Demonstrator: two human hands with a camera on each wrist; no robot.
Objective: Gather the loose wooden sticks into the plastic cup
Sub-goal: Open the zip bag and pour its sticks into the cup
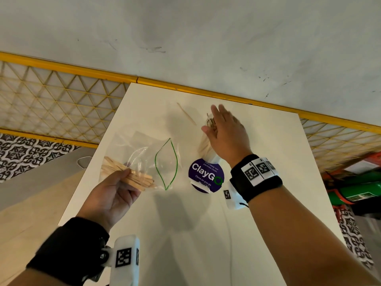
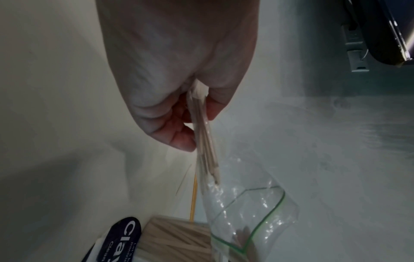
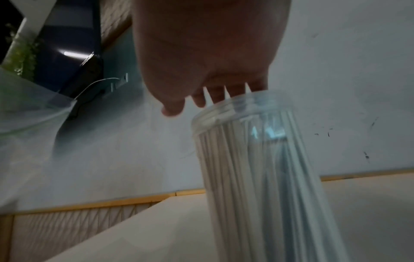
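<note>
A: Entry, nearest first. Left hand (image 1: 115, 193) sits low over the table's (image 1: 268, 162) left edge, fingers curled round a bundle of wooden sticks (image 1: 132, 176). The sticks lie inside a clear zip bag (image 1: 144, 153); he grips them through the film.

B: Bag mouth?

A: Open, its green seal line (image 1: 167, 164) gaping toward the table's middle. In the left wrist view the bag (image 2: 251, 212) hangs below the fingers (image 2: 179, 140), and the bundle (image 2: 205, 141) points down into it.

B: Next out?

A: A round purple sticker (image 1: 206, 175) reading "ClayGo", flat on the tabletop just right of the bag. Beyond it stands the plastic cup (image 1: 208, 141), upright and packed with sticks, near the middle of the table.

B: Right hand?

A: Right hand (image 1: 225, 131) is spread flat over the cup's mouth, fingers straight, gripping nothing. The right wrist view shows the fingers (image 3: 220, 95) above the cup's rim (image 3: 241, 104); contact I cannot confirm.

B: Strays?

A: One loose stick (image 1: 186, 114) lies on the table left of the cup, pointing toward the far edge.

B: Room to move?

A: Bare tabletop to the right of the cup and in front of the sticker. The far edge butts against a yellow rail (image 1: 206, 92), a grey wall (image 1: 185, 27) behind it. The left edge drops to a lower wooden surface (image 1: 31, 213).
</note>
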